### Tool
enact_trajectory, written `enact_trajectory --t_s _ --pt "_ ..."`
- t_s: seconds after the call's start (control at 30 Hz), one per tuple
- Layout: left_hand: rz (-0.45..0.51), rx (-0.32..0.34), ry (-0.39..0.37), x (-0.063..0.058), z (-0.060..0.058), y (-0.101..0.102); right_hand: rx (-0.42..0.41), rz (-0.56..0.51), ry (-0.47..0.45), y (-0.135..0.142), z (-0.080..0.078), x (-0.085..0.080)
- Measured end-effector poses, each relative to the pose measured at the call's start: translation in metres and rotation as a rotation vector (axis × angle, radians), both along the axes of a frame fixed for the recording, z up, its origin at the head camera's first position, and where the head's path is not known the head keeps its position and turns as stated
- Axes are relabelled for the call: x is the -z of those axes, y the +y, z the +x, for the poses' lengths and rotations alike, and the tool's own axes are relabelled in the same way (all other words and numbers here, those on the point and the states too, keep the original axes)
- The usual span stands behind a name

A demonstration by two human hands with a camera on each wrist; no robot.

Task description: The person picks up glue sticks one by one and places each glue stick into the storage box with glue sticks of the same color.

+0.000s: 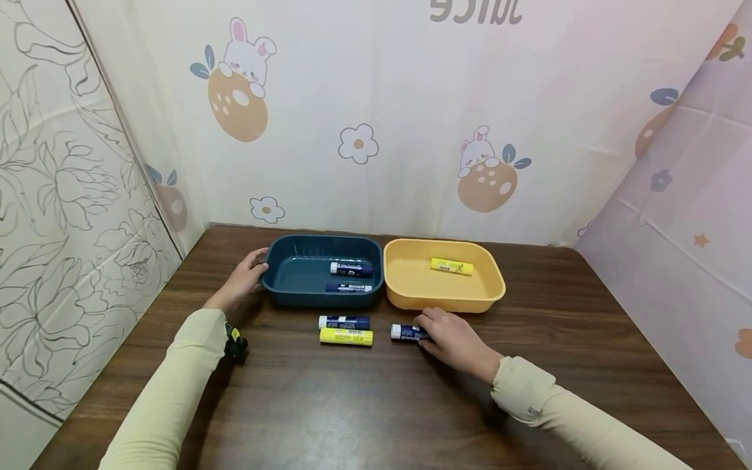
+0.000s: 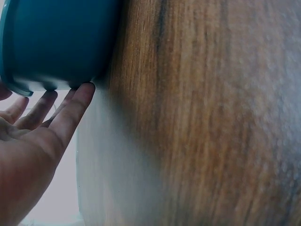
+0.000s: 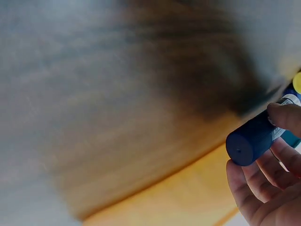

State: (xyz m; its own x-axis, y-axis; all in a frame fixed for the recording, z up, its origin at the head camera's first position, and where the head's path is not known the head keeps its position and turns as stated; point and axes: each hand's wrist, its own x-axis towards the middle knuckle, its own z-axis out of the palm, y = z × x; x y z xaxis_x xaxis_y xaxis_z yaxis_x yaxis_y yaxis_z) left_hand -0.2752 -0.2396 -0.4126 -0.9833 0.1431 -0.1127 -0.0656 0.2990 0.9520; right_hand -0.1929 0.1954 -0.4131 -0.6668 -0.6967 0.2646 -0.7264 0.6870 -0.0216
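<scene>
Head view: found pinched in right hand (image 1: 449, 338) a white-ended dark blue glue stick (image 1: 406, 332), just in front of the yellow tray (image 1: 408, 277). Found left hand (image 1: 242, 281) well apart, with straight fingers against the outer end of the blue tray (image 1: 320, 299). Noted two blue sticks (image 1: 351, 269) inside, one yellow stick (image 1: 451, 266) in the other, and a blue-and-yellow pair (image 1: 346, 337) on the desk (image 1: 346, 418).

A dark brown wood-grain counter (image 1: 376, 391) meets a pale far cloth (image 1: 405, 85) printed with rabbits (image 1: 245, 62), orange fruit (image 1: 237, 117) and small flowers (image 1: 359, 145). On the left, a white wall covering (image 1: 35, 251) bears dark line-drawn blossoms (image 1: 82, 179); on the right hangs lilac-tinted cloth (image 1: 670, 222). A soft gleam (image 1: 331, 434) lies on the counter's near part.
</scene>
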Motion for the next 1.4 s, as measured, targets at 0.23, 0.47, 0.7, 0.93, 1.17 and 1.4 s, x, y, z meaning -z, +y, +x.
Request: enact_trajectory --t_s 0.23,0.47,0.7,0.93,1.17,1.4 --pt "0.001 0.01 0.007 -0.001 0.001 0.0 -0.017 -0.02 0.009 -0.007 -0.002 -0.021" --pt "-0.003 0.014 0.012 0.0 0.0 0.0 -0.014 -0.012 0.029 -0.014 -0.01 -0.039" --pt "-0.003 0.02 0.02 0.0 -0.001 0.002 -0.013 -0.06 0.06 -0.023 -0.023 -0.054" --pt "0.004 0.024 0.027 0.002 0.0 -0.002 0.0 -0.07 0.029 -0.049 -0.04 -0.072" --pt "0.007 0.017 0.023 0.001 -0.001 -0.001 0.015 -0.015 0.039 -0.078 -0.059 -0.082" --pt "0.01 0.013 0.012 0.0 0.0 0.0 0.039 0.035 0.046 -0.102 -0.073 -0.078"
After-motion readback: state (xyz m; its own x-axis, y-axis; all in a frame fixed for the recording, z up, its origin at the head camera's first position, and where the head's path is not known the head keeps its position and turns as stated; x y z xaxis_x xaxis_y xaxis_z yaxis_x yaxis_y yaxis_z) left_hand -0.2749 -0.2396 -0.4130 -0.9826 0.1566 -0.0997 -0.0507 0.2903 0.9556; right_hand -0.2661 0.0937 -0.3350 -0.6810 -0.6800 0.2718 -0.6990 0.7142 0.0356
